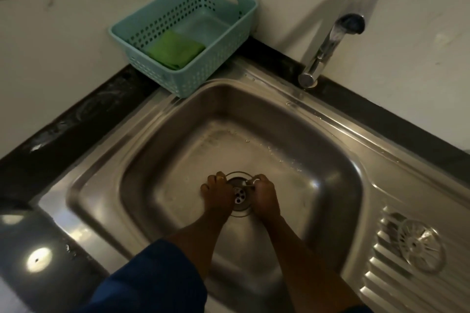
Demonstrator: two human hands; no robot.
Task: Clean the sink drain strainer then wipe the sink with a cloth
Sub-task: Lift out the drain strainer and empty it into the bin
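The steel sink [178, 150] fills the middle of the view. At its bottom lies the drain strainer [239, 197], a round metal piece with small holes. My left hand [216, 192] grips the strainer's left edge with bent fingers. Curled on the right side, my right hand [264, 194] pinches a small shiny metal part at the strainer's top edge. A folded green cloth [175, 49] lies inside a teal plastic basket [203, 68] at the sink's back left corner.
A chrome tap [330, 40] stands behind the sink at the back right, its spout over the basin. A round slotted metal cover [421, 245] lies on the ribbed drainboard at the right. Black countertop [76, 119] borders the sink on the left.
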